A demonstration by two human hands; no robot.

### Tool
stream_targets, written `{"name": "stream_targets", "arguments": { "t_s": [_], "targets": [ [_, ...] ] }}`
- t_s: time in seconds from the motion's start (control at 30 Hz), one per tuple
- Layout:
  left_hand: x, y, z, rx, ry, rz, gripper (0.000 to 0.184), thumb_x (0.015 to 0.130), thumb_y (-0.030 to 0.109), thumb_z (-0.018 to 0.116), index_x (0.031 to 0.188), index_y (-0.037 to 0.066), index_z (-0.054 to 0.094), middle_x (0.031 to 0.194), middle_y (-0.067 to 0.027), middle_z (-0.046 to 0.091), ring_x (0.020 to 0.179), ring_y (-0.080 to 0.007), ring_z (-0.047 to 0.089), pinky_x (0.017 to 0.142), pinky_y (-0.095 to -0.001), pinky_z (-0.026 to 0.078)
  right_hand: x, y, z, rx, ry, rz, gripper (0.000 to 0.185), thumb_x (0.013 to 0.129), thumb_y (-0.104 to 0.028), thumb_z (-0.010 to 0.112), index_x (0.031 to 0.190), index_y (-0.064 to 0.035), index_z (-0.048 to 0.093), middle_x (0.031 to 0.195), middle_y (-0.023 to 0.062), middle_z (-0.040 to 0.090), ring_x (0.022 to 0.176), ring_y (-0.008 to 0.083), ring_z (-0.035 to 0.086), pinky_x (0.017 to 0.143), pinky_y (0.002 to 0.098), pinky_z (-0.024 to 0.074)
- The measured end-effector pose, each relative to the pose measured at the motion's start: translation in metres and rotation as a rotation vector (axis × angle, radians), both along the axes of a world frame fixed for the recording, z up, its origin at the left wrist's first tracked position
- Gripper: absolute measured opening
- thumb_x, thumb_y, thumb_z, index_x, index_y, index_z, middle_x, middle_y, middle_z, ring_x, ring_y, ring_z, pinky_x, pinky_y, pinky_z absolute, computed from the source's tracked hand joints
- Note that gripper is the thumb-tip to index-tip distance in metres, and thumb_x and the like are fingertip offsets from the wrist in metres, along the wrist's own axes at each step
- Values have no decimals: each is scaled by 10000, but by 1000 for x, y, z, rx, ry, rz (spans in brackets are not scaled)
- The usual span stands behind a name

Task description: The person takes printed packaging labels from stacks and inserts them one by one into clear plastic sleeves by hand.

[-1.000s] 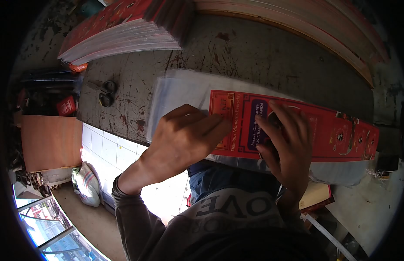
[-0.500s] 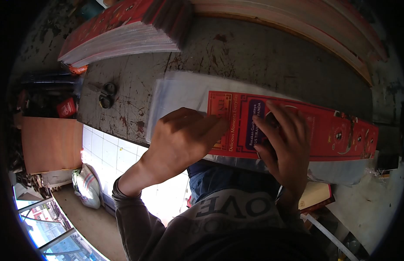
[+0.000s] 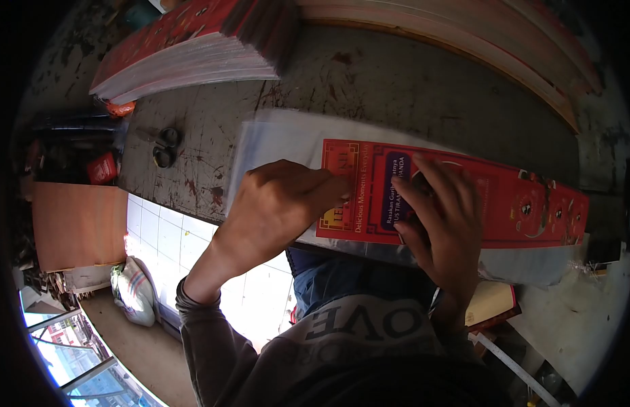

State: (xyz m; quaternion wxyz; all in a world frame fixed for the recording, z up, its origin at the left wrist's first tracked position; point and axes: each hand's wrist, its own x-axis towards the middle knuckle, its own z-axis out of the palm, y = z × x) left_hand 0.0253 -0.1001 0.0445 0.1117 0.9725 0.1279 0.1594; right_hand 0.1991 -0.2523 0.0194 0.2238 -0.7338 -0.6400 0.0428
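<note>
A long red printed sheet [image 3: 505, 203] lies across the clear plastic sleeves [image 3: 264, 139] on the dark worktable. My left hand [image 3: 278, 207] is at the sheet's left end, its fingers bent and pressed together on the red surface; the fingertips are partly hidden. On the sheet's purple label area rests my right hand [image 3: 444, 220], its fingers spread and slightly curved, gripping nothing. Black-handled scissors [image 3: 164, 146] lie to the left of the sleeves.
A thick stack of red printed sheets [image 3: 193, 57] stands at the back left. Another long stack [image 3: 464, 34] runs along the back right behind a wooden edge [image 3: 525, 85]. Below the table's left side are a brown board [image 3: 80, 224] and a white sack [image 3: 135, 292].
The red sheet has shifted slightly left. My left hand has moved a little left at its end, uncovering more of the print. My right hand stays spread on the sheet.
</note>
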Motion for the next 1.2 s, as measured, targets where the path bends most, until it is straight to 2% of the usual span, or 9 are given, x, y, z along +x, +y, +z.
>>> {"name": "stream_targets", "arguments": {
  "t_s": [0.13,0.2,0.33,0.6,0.73,0.8,0.9,1.2],
  "targets": [
    [1,-1,2,-4,4,1,97,739,153,693,813,97,665,735,-25,670,703,-179,671,651,-304,556,0,0,0,-2,-1,3,490,766,-261,654,1238,-188,547,1368,52,418,1250,262,386,1072,506,248],
    [1,-3,5,113,44,-21,112,730,132,683,832,93,664,725,-29,664,705,-186,672,667,-308,559,0,0,0,-1,0,1,494,764,-259,656,1240,-189,545,1368,52,418,1250,261,387,1072,505,248],
    [2,-8,6,124,62,-2,130,724,115,669,850,85,657,732,-36,657,718,-190,673,678,-304,560,0,0,-1,1,-8,0,506,759,-256,661,1246,-190,540,1371,53,417,1252,262,387,1072,503,249],
    [1,-8,3,168,100,-8,165,721,120,662,879,79,644,718,-35,622,689,-185,656,621,-302,542,0,0,-3,21,-29,13,497,763,-254,656,1242,-188,543,1369,58,420,1251,266,390,1066,506,252],
    [2,-5,3,142,140,-8,146,722,136,681,851,76,648,729,-36,640,699,-185,659,635,-301,549,0,-1,-1,21,-20,12,478,770,-259,649,1230,-177,548,1363,61,424,1240,267,398,1059,505,258],
    [1,1,-3,37,-15,-24,140,715,157,708,814,75,653,743,-39,661,716,-187,664,658,-307,557,1,-1,-2,33,-19,13,473,773,-261,647,1227,-174,550,1362,62,424,1235,268,401,1057,506,260],
    [1,5,-1,-2,1,-39,143,707,168,725,794,75,660,755,-42,674,729,-191,668,682,-319,562,1,0,-3,44,-23,17,466,776,-263,644,1224,-171,552,1361,63,424,1230,268,405,1054,507,263],
    [2,-2,6,104,58,-35,112,726,138,680,813,70,661,752,-43,658,737,-200,670,672,-317,561,1,0,-5,34,-21,18,477,776,-269,648,1234,-182,548,1365,60,419,1238,265,399,1060,509,259]
  ]
}}
